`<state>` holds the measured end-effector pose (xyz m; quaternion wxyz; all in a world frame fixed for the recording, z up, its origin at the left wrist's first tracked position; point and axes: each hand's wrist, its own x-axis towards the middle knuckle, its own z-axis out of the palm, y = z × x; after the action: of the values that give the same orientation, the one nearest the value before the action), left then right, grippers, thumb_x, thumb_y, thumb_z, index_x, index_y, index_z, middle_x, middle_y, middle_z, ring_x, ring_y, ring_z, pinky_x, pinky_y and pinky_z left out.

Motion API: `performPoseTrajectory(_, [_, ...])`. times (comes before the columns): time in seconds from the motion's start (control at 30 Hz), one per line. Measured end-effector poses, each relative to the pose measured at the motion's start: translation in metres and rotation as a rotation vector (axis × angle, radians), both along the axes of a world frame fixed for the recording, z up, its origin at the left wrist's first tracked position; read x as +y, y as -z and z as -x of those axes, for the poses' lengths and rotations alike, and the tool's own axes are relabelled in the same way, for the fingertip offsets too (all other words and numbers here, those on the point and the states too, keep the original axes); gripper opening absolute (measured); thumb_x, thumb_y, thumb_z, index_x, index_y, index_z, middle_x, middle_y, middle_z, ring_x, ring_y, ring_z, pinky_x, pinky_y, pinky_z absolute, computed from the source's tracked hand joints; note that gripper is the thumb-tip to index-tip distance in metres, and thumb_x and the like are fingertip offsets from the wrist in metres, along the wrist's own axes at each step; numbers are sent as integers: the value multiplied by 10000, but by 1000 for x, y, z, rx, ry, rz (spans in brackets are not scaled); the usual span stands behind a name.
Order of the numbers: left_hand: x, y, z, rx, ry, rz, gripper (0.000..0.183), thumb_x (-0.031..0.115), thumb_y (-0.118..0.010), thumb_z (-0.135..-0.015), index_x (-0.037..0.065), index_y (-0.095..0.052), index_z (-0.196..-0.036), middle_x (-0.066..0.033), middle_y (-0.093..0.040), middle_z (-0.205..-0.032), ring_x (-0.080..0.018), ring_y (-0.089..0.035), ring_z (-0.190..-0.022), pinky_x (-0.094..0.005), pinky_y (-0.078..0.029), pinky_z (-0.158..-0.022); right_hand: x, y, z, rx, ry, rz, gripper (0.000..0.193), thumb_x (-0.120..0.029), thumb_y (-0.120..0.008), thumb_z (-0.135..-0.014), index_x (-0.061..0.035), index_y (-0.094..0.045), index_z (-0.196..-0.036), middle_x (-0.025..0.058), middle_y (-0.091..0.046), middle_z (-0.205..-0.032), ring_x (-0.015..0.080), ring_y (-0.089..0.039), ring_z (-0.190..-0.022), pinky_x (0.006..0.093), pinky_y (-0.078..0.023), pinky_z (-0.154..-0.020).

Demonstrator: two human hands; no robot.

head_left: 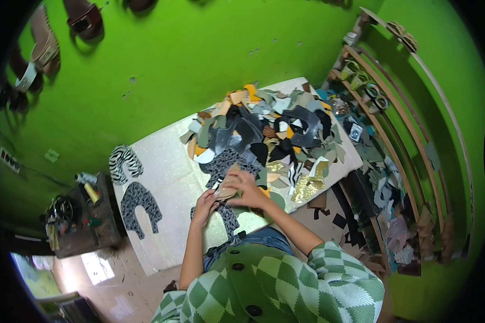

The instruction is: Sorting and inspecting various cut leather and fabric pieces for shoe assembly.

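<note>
Near the front edge of the white table [161, 161], both my hands are at a tan, rounded flat piece [228, 192], which looks like a shoe-sole or insole shape. My left hand [203, 207] pinches its left edge, with a small dark and white object [217, 184] by the fingertips. My right hand [243, 189] curls over its right side, fingers bent onto it. Around and below lies black-and-grey speckled material [229, 218], partly hidden by my hands. A U-shaped speckled cutout [140, 207] and a zebra-striped cutout [125, 164] rest at the table's left.
A large heap of coloured offcuts [275, 126] covers the table's right half. Wooden racks [399, 113] with sandals and scraps stand at right. A sewing machine [62, 210] sits on a dark table at left. Finished sandals [84, 21] hang on the green wall.
</note>
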<state>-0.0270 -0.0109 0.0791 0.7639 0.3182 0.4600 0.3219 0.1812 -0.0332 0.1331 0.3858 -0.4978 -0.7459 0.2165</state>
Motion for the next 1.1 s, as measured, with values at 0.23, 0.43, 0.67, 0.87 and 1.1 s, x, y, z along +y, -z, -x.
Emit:
performPoseTrajectory(0.23, [-3, -6, 18, -20, 101, -35, 151, 115, -540, -897, 72, -537, -1041, -34, -605, -969, -112, -588, -828, -255, -492, -748, -4, 17, 14, -43, -71, 38, 317, -229, -681, -733, -202, -671, -1048, -15, -561, -1129, 200, -456, -1080, 380, -247, -950])
performPoseTrajectory(0.43, [-8, 2, 21, 59, 258, -149, 149, 109, -557, -889, 37, -546, -1018, -10, -626, -860, -71, -593, -746, -198, -472, -651, -22, 21, 2, 11, -116, 139, 280, -249, -665, -755, -175, -678, -1025, -11, -570, -1098, 193, -480, -1044, 350, -276, -925])
performPoseTrajectory(0.67, [-12, 8, -8, 58, 340, -160, 156, 91, -584, -870, 42, -559, -1016, 22, -584, -789, -42, -522, -677, -187, -427, -635, -66, 12, -1, 96, 107, 130, 389, -284, -742, -682, -125, -647, -1024, 29, -568, -1072, 207, -517, -1019, 356, -343, -875])
performPoseTrajectory(0.87, [-17, -16, -42, 60, 405, -215, 139, 96, -600, -860, 51, -566, -987, 59, -547, -722, -12, -460, -626, -158, -348, -557, -72, 30, -22, 108, 201, 66, 180, -226, -691, -736, -112, -637, -865, 24, -608, -805, 201, -568, -821, 335, -348, -829])
performPoseTrajectory(1.1, [-14, -11, -74, 83, 324, -172, 157, 48, -590, -854, 28, -567, -1007, 22, -596, -828, -33, -525, -752, -164, -404, -675, -57, 26, -66, 46, 81, 42, 72, -200, -627, -789, -128, -631, -793, -1, -596, -786, 177, -552, -809, 337, -340, -822])
